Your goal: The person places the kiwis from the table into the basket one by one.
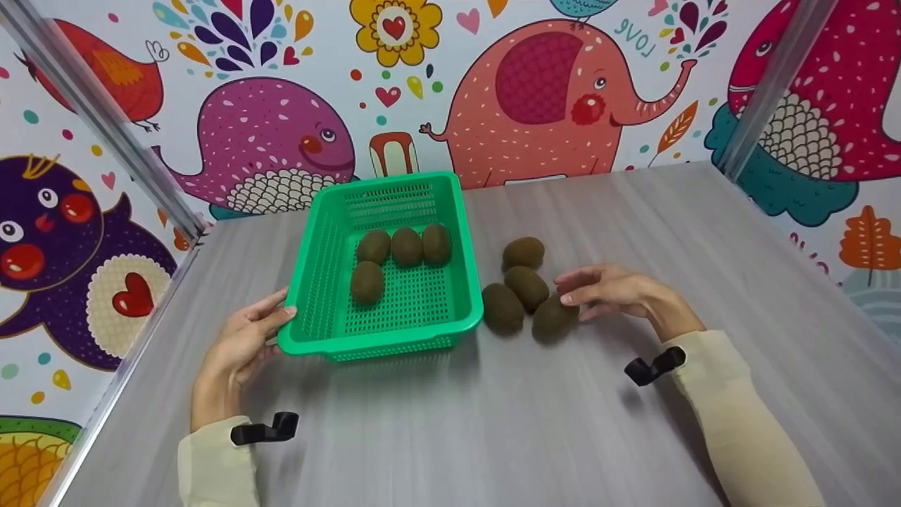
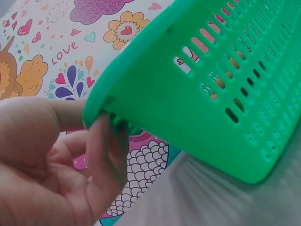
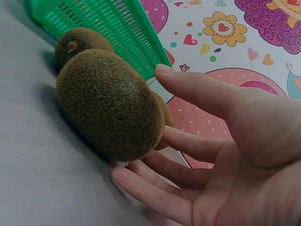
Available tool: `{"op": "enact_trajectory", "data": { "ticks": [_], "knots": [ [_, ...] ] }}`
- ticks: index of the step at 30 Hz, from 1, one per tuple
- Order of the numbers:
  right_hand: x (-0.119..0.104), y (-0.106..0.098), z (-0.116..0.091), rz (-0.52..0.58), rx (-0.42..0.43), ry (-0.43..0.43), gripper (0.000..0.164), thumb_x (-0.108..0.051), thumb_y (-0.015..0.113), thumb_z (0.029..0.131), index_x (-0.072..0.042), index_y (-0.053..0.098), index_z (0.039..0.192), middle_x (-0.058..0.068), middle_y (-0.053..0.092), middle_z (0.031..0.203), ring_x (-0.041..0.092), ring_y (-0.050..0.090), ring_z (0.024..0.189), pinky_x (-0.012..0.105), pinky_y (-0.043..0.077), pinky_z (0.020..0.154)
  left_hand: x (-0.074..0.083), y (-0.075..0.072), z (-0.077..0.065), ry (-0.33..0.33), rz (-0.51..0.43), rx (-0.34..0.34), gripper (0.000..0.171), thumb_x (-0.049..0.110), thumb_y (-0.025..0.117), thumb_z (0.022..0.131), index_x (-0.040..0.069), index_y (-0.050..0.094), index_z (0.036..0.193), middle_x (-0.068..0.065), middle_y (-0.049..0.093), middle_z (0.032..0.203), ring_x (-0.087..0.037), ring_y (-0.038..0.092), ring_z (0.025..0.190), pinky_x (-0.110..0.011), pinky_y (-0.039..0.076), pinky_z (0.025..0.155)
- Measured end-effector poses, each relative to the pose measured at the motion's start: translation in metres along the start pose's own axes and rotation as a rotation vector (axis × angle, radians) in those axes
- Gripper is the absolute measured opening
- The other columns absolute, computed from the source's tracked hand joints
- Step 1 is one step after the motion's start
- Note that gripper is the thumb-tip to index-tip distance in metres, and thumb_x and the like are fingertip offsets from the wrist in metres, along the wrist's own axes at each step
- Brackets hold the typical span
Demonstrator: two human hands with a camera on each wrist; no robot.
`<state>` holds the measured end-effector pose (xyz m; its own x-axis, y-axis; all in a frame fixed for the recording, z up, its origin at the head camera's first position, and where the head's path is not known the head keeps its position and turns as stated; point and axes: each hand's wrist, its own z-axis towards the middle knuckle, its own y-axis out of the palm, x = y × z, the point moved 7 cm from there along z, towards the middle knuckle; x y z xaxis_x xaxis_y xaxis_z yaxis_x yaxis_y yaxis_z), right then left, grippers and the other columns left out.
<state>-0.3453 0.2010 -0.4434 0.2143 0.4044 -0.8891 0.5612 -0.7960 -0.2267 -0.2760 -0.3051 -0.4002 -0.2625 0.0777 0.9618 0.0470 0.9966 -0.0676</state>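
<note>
A green perforated plastic basket (image 1: pixel 401 343) holds several brown kiwis (image 1: pixel 407 246). My left hand (image 1: pixel 243 338) pinches its rim at the near left corner; in the left wrist view, thumb and fingers (image 2: pixel 101 146) lie on either side of that rim. Right of the basket, several more kiwis (image 1: pixel 526 287) sit clustered on the table. My right hand (image 1: pixel 616 290) is at the nearest right kiwi (image 1: pixel 555 320), thumb and fingers spread about its end. In the right wrist view that kiwi (image 3: pixel 108 103) rests on the table, and the thumb (image 3: pixel 188 87) stands apart from it.
The grey wood-grain table (image 1: pixel 493 436) runs back to a wall panel (image 1: pixel 415 105) printed with cartoon animals. Metal posts (image 1: pixel 105 120) stand at the table's far corners. Black clips (image 1: pixel 266 428) sit on both sleeves.
</note>
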Motion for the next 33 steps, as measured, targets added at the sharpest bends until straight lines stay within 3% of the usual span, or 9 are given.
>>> {"op": "enact_trajectory", "data": {
  "ticks": [6, 12, 16, 19, 26, 33],
  "knots": [
    [-0.0006, 0.004, 0.002, -0.056, -0.039, -0.003, 0.067, -0.021, 0.079, 0.087, -0.004, 0.05, 0.145, 0.017, 0.049, 0.146, 0.013, 0.063, 0.108, 0.028, 0.058, 0.091, 0.0017, -0.0002, 0.0005, 0.01, 0.016, 0.002, 0.067, 0.023, 0.06, 0.102, 0.009, 0.028, 0.159, 0.01, 0.066, 0.107, -0.005, 0.071, 0.087, -0.022, 0.06, 0.07],
    [-0.0025, 0.0038, 0.0015, -0.193, -0.034, -0.003, 0.068, -0.032, 0.081, 0.083, -0.017, 0.054, 0.144, 0.011, 0.051, 0.145, 0.026, 0.054, 0.125, 0.042, 0.049, 0.108, 0.0039, -0.0017, -0.001, 0.018, 0.027, 0.006, 0.069, 0.024, 0.061, 0.102, 0.009, 0.027, 0.159, 0.011, 0.067, 0.106, -0.005, 0.071, 0.086, -0.022, 0.059, 0.069],
    [-0.0034, 0.0035, 0.0008, -0.202, -0.076, -0.033, 0.07, -0.028, 0.08, 0.086, -0.013, 0.05, 0.147, 0.015, 0.045, 0.151, 0.034, 0.044, 0.137, 0.05, 0.042, 0.114, 0.0026, -0.0005, -0.0008, 0.014, 0.025, 0.005, 0.069, 0.024, 0.061, 0.101, 0.009, 0.027, 0.159, 0.011, 0.067, 0.105, -0.004, 0.071, 0.086, -0.021, 0.059, 0.069],
    [-0.0017, 0.0021, 0.001, -0.224, -0.061, -0.022, 0.07, -0.029, 0.08, 0.086, -0.009, 0.051, 0.146, 0.016, 0.047, 0.149, 0.033, 0.045, 0.135, 0.052, 0.038, 0.116, 0.0018, 0.0002, -0.0003, 0.013, 0.022, 0.003, 0.068, 0.024, 0.061, 0.101, 0.009, 0.028, 0.159, 0.01, 0.066, 0.106, -0.005, 0.071, 0.086, -0.021, 0.059, 0.069],
    [0.0014, 0.0014, 0.0011, -0.234, 0.012, 0.0, 0.068, -0.026, 0.083, 0.083, 0.004, 0.055, 0.138, 0.013, 0.064, 0.127, 0.016, 0.059, 0.111, 0.033, 0.049, 0.101, 0.0003, 0.0011, 0.0003, 0.01, 0.019, -0.004, 0.067, 0.022, 0.06, 0.102, 0.008, 0.026, 0.159, 0.011, 0.066, 0.106, -0.004, 0.071, 0.086, -0.021, 0.059, 0.069],
    [0.0028, 0.0051, 0.0013, -0.068, -0.01, -0.001, 0.059, -0.015, 0.082, 0.084, 0.006, 0.049, 0.129, 0.006, 0.058, 0.111, 0.011, 0.066, 0.093, 0.025, 0.058, 0.086, 0.0001, 0.0009, 0.0, 0.009, 0.02, -0.003, 0.068, 0.022, 0.059, 0.103, 0.009, 0.024, 0.16, 0.012, 0.067, 0.106, -0.004, 0.07, 0.085, -0.021, 0.059, 0.068]
  ]
}}
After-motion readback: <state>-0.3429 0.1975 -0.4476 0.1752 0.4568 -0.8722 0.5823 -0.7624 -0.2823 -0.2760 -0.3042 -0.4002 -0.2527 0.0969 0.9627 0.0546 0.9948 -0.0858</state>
